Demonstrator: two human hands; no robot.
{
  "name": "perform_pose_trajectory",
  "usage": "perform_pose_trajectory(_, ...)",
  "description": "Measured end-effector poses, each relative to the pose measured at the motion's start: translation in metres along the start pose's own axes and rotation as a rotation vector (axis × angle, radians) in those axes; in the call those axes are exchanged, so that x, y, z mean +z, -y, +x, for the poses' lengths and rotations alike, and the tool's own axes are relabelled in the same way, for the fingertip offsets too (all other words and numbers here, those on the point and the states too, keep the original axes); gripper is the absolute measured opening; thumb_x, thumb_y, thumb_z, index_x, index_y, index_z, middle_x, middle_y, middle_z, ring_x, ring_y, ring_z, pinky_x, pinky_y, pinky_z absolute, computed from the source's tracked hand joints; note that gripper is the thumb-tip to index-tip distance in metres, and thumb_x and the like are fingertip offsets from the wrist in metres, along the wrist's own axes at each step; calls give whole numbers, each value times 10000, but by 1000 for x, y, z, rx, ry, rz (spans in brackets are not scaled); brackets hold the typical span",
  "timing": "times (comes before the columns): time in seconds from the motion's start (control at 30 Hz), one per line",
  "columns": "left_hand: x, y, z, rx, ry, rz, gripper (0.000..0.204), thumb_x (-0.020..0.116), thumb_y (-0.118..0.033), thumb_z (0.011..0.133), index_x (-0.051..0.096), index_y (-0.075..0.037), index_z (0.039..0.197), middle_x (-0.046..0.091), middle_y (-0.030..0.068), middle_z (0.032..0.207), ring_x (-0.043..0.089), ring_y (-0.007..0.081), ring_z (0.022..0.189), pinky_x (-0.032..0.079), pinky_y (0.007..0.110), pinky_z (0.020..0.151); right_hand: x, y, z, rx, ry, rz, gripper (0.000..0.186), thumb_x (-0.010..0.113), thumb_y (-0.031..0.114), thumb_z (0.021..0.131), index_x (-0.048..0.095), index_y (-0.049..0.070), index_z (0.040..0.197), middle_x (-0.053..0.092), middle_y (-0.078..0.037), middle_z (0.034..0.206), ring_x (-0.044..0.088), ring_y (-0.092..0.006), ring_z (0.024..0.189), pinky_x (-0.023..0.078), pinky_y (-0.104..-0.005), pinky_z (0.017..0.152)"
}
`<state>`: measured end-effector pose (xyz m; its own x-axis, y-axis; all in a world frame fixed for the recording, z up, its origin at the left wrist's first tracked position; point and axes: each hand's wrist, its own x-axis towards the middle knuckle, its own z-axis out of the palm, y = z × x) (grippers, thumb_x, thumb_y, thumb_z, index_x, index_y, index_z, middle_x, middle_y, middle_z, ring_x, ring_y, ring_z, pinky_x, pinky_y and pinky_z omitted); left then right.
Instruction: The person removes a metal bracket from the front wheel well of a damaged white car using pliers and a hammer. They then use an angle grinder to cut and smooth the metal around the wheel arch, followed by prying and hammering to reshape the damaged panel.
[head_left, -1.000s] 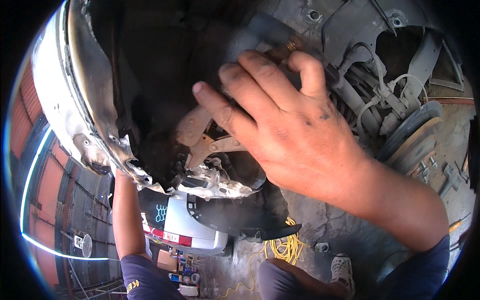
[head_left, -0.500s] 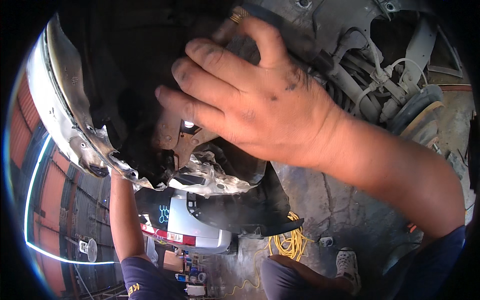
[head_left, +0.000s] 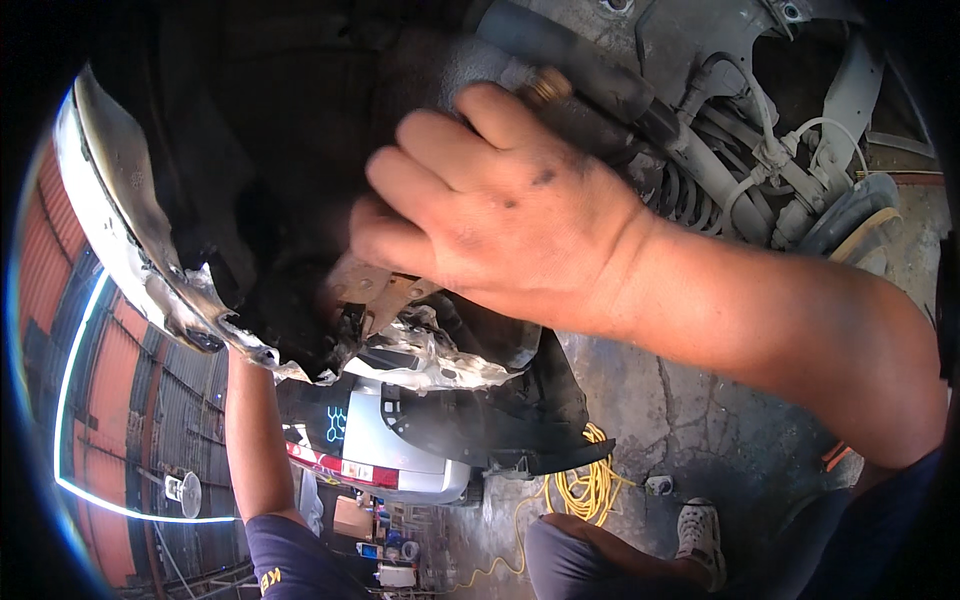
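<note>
My right hand (head_left: 500, 190) is wrapped round a pair of rusty locking pliers, with its fingers curled in. The riveted jaw end (head_left: 385, 298) of the pliers shows below my fingers, and a brass-coloured threaded screw (head_left: 548, 85) sticks out above my knuckles. That jaw end lies against the torn, crumpled edge (head_left: 440, 365) of a car's sheet metal; the exact bite is hidden. My left forearm (head_left: 258, 430) reaches up behind the ragged white body panel (head_left: 120, 225) on the left. That panel hides my left hand and its fingers.
At upper right are a coil spring (head_left: 690, 195), suspension arms and a brake disc (head_left: 850, 220). A dark plastic liner (head_left: 500, 430) hangs below the torn metal. Beyond stand a silver vehicle (head_left: 400, 435) and a coiled yellow hose or cable (head_left: 585, 490) on the concrete floor.
My right fingers, spread round the pliers before, have curled in tighter. The screw end of the pliers has swung to the right. My left arm stays behind the panel.
</note>
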<state>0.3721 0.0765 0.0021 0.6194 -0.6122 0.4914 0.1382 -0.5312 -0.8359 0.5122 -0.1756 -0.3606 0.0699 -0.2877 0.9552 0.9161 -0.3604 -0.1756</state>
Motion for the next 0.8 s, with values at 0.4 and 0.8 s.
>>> perform_pose_trajectory(0.4, 1, -4, 4, -4, -1, 6, 712, 492, -522, 1103, 504, -17, 1604, 458, 224, 1671, 375, 370, 1587, 238, 489, 1315, -16, 2, -10, 34, 126, -57, 216, 645, 282, 910, 699, 183, 1093, 595, 4, 953, 559, -192, 960, 389, -389, 849)
perform_pose_trajectory(0.8, -6, -6, 3, 11, 0, 12, 710, 488, -517, 1102, 501, -17, 1606, 448, 231, 1676, 362, 375, 1594, 229, 494, 1316, -57, 1, -19, 323, 622, 358, 410, 762, 186, 820, 632, 117, 1202, 691, -89, 1003, 715, -320, 951, 573, -465, 836)
